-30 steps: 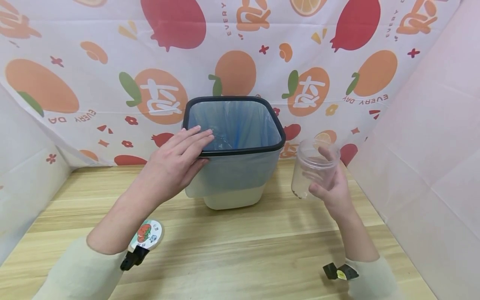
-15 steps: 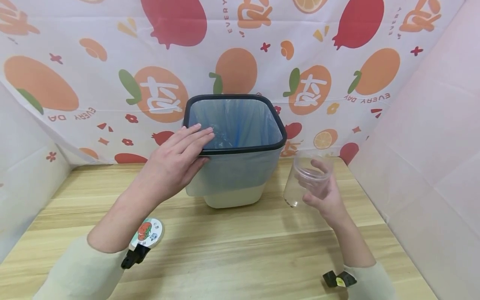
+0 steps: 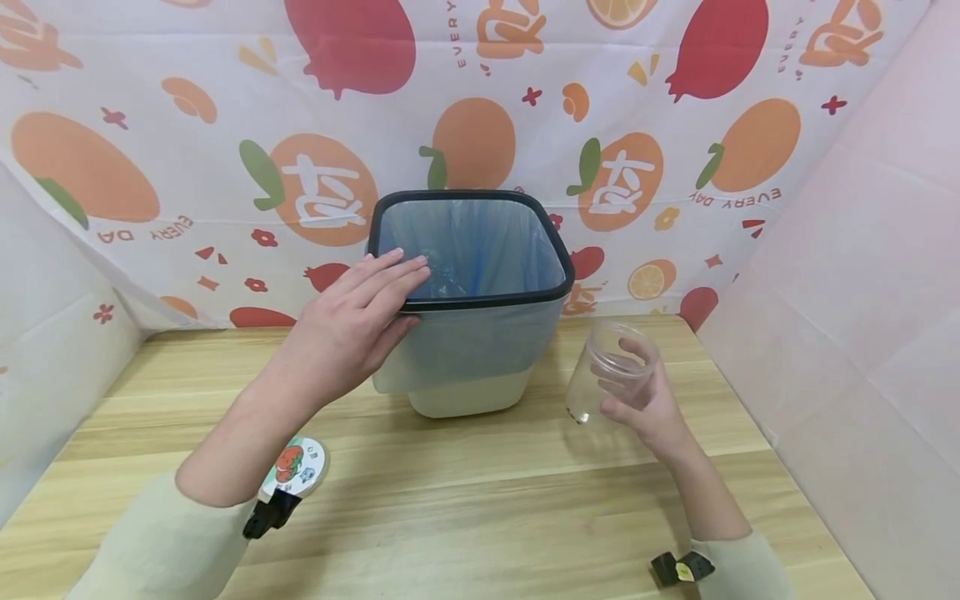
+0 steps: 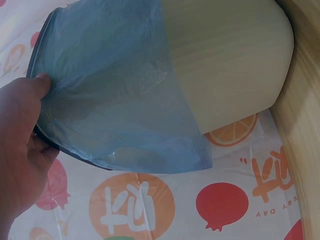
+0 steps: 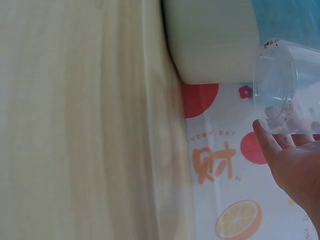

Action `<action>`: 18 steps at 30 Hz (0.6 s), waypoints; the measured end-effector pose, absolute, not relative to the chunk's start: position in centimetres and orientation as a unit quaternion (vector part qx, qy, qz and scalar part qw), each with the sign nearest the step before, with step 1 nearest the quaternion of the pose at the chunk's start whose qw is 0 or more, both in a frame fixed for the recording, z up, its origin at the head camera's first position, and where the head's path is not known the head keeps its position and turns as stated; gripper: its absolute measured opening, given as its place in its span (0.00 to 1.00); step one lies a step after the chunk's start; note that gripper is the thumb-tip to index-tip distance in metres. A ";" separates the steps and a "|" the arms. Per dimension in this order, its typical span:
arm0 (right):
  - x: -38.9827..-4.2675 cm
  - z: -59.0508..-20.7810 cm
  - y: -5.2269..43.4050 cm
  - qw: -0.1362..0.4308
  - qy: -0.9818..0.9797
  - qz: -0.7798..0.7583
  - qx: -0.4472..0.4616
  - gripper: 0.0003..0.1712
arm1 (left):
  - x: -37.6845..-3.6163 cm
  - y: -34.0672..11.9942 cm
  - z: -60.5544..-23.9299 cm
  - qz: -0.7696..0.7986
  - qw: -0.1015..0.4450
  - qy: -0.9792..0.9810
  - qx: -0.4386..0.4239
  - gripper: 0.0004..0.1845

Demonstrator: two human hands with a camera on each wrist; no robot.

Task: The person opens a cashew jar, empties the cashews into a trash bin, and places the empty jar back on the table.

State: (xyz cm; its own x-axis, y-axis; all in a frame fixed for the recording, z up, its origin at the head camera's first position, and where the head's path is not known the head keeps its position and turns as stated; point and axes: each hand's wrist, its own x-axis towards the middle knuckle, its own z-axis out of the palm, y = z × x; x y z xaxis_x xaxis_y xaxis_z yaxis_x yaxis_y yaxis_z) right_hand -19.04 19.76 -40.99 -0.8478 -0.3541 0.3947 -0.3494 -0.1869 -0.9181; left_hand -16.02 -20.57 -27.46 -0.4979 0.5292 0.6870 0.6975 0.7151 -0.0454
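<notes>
My left hand (image 3: 352,321) grips the near-left rim of a trash bin (image 3: 465,400), fingers over the black rim and thumb on the outside. A translucent blue bag lines the bin and hangs down over its outer wall, as the left wrist view also shows. Right of the bin, my right hand (image 3: 648,408) holds a clear plastic jar (image 3: 600,379), tilted, its open mouth up and toward the right. Small dark bits cling around the jar's bottom edge, plainer on the jar (image 5: 275,85) in the right wrist view. The jar appears just above the table.
A round white lid (image 3: 303,462) with a tomato picture lies on the wooden table (image 3: 465,517), partly behind my left forearm. A fruit-print cloth (image 3: 480,83) hangs right behind the bin. Pale panels stand at the left and right sides.
My right hand has lowered the jar toward the table and moved it slightly left. The left hand stays on the bin's rim, and the bin has not moved.
</notes>
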 end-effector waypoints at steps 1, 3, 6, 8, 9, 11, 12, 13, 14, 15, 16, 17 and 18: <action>-19.1 -41.2 19.8 0.004 0.638 -0.720 -0.275 0.50 | -16.0 -20.6 -27.5 -0.120 0.352 -0.857 -0.358 0.33; -19.0 -41.5 19.9 0.009 0.641 -0.718 -0.270 0.50 | -16.0 -20.6 -27.5 -0.119 0.352 -0.857 -0.358 0.33; -19.1 -42.0 20.1 0.016 0.651 -0.711 -0.264 0.51 | -16.0 -20.6 -27.5 -0.119 0.352 -0.857 -0.358 0.34; -19.1 -42.4 20.3 0.014 0.675 -0.693 -0.253 0.52 | -16.0 -20.6 -27.5 -0.119 0.352 -0.857 -0.358 0.34; -19.1 -42.6 20.3 0.012 0.690 -0.682 -0.244 0.53 | -16.0 -20.6 -27.5 -0.119 0.351 -0.857 -0.358 0.34; -19.2 -43.0 20.4 0.014 0.716 -0.660 -0.228 0.54 | -16.0 -20.6 -27.5 -0.119 0.350 -0.858 -0.357 0.34; -19.2 -43.2 20.4 0.016 0.727 -0.650 -0.220 0.54 | -16.1 -20.6 -27.5 -0.118 0.349 -0.859 -0.356 0.35; -19.2 -43.3 20.5 0.017 0.738 -0.639 -0.214 0.54 | -16.1 -20.6 -27.5 -0.118 0.349 -0.859 -0.356 0.35; -19.2 -43.5 20.5 0.020 0.747 -0.631 -0.209 0.54 | -16.1 -20.6 -27.5 -0.117 0.348 -0.860 -0.356 0.35; -19.2 -43.6 20.5 0.022 0.753 -0.624 -0.206 0.54 | -16.1 -20.6 -27.5 -0.117 0.347 -0.860 -0.355 0.35; -19.3 -43.8 20.5 0.023 0.757 -0.620 -0.206 0.54 | -16.1 -20.6 -27.5 -0.117 0.347 -0.860 -0.355 0.35; -19.3 -43.8 20.5 0.023 0.761 -0.615 -0.206 0.54 | -16.1 -20.7 -27.6 -0.117 0.347 -0.860 -0.355 0.35; -19.3 -43.9 20.5 0.022 0.767 -0.607 -0.205 0.54 | -16.1 -20.7 -27.6 -0.117 0.347 -0.860 -0.355 0.35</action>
